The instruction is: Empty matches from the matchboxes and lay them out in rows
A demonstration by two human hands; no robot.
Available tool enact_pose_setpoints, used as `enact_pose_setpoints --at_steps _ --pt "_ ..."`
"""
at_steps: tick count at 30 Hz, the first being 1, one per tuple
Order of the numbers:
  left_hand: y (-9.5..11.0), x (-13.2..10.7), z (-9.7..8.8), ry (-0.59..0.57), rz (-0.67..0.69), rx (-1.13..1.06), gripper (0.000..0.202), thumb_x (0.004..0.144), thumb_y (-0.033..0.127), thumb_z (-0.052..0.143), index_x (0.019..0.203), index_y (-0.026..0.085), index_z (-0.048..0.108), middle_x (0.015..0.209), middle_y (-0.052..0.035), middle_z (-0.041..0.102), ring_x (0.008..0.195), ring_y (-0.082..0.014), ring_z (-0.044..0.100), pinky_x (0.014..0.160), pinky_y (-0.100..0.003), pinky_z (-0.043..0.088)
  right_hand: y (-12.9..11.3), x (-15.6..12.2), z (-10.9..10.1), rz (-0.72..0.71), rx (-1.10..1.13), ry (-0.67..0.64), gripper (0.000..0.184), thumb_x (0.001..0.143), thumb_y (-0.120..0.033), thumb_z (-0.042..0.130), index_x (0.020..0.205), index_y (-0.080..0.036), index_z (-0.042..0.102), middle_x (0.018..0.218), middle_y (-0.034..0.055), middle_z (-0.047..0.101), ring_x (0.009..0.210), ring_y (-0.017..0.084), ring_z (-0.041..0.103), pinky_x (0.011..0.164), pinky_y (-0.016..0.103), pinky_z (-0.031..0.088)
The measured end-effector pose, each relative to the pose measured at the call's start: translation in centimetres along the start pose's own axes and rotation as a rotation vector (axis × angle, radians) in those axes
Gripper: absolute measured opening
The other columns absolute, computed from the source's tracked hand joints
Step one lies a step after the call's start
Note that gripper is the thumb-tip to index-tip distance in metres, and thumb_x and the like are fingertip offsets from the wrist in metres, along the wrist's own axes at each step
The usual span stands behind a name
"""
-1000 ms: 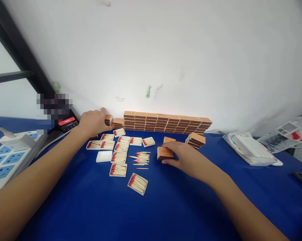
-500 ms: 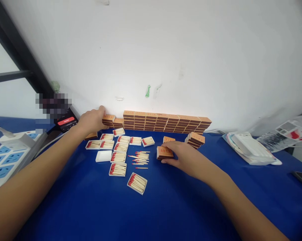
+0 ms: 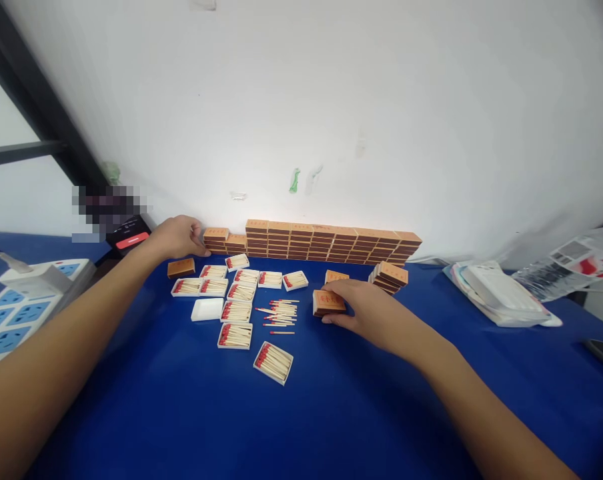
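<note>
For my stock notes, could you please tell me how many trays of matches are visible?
11. One tray far left, two beside it, one at the back, four in the middle column, two to their right, one nearest the viewer. The arms may hide others.

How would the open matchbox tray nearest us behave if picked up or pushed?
The tray should feel light, as it looks thin-walled. Its matches lie loose and uncovered, so tilting would probably spill them. Lying flat, it would likely slide, not roll.
</note>
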State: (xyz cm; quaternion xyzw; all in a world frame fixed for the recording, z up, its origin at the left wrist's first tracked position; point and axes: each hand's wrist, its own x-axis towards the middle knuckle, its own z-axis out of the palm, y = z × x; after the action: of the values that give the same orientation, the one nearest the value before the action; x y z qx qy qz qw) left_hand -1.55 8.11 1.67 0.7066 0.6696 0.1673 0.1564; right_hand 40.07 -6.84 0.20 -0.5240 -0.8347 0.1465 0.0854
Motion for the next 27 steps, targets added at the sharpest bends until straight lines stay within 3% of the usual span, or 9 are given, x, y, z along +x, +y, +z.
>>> enact_pose_setpoints --at_steps 8,17,27 --pt "-1.6 0.8 1.1 0.032 0.020 -0.124 0.057 0.047 0.044 0.084 0.074 0.027 0.038 0.075 0.0020 0.080 0.081 -0.0251 0.075 0.062 -0.029 0.043 -0.2 0.1 -0.1 0.017 -0.002 -0.017 0.025 0.096 -0.029 0.079 0.119 -0.023 0.071 0.123 0.0089 0.077 0.112 0.031 0.072 0.089 0.038 0.052" --pt "-1.4 0.4 0.6 0.018 -0.009 -0.092 0.060 0.048 0.044 0.082 0.076 0.028 0.031 0.077 0.0032 0.081 0.081 -0.0249 0.074 0.062 -0.031 0.042 -0.2 0.0 0.0 0.012 -0.001 -0.008 0.031 0.096 -0.029 0.079 0.124 -0.022 0.070 0.127 0.0096 0.076 0.116 0.031 0.071 0.094 0.040 0.053" --pt "-2.4 -0.2 -0.7 -0.006 -0.043 -0.082 0.060 0.053 0.039 0.082 0.077 0.026 0.027 0.075 0.0024 0.080 0.084 -0.0245 0.072 0.064 -0.031 0.042 -0.4 0.1 -0.2 0.008 0.005 -0.020 0.023 0.095 -0.027 0.079 0.116 -0.023 0.071 0.120 0.0076 0.077 0.110 0.030 0.072 0.089 0.038 0.052"
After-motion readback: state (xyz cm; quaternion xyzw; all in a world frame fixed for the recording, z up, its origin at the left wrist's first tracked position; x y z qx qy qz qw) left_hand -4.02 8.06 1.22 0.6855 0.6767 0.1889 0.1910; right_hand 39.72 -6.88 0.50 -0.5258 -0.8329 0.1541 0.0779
